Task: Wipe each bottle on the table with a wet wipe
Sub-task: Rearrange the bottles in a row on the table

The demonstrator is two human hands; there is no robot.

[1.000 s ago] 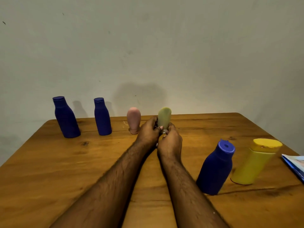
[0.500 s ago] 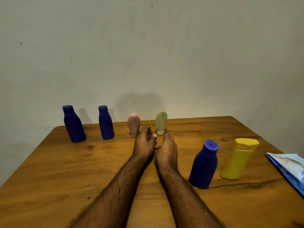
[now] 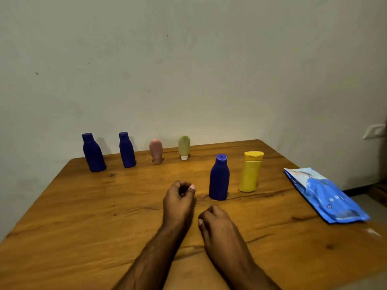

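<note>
Along the table's far edge stand two dark blue bottles (image 3: pixel 93 153) (image 3: pixel 127 150), a pink tube (image 3: pixel 156 151) and a green tube (image 3: pixel 184 147), both tubes resting on their caps. Nearer, right of centre, a third dark blue bottle (image 3: pixel 219 177) stands beside a yellow bottle (image 3: pixel 250 172). My left hand (image 3: pixel 179 199) hovers just left of that blue bottle, its fingers curled into a fist with nothing visible in it. My right hand (image 3: pixel 215 221) sits lower, fingers curled under, also without anything visible. Neither hand touches a bottle. No loose wipe shows.
A blue wet-wipe packet (image 3: pixel 325 195) lies flat near the right edge of the wooden table (image 3: pixel 83 227). A plain wall rises behind the table, with a socket (image 3: pixel 374 131) at far right.
Both hands let go of the green tube, which stays standing in the back row, and drew back toward me. The view shifted so the wipe packet is in full view.
</note>
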